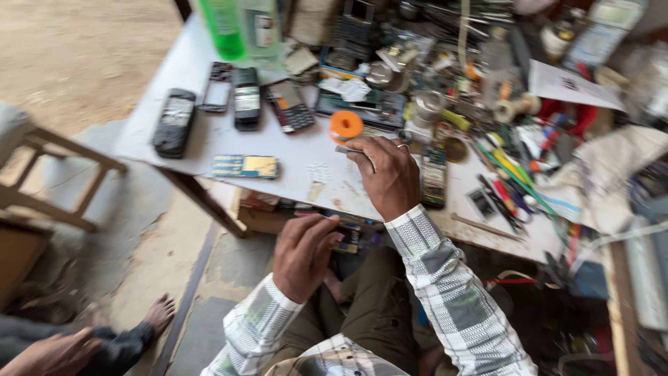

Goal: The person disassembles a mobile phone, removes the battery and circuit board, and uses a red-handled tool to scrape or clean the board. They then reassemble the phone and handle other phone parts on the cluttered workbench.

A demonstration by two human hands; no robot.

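White cluttered worktable [209, 132] over dirt floor [76, 56]

The table [188, 63] has four phones in a row at its left end: one phone [174, 122] is farthest left, then a second [217, 86], a third [246, 97] and a fourth [289, 106], with a bottle [224, 28] behind them and a flat circuit board [245, 166] in front, near the table's edge. The right hand [387, 174] is over the middle of the table, just in front of a round spool [346, 126], and a big pile of tools [508, 174] lies to its right. The left hand [303, 255] is lower, in front of the table's edge and above the person's lap, and a stool [49, 174] stands on the floor far to the left.
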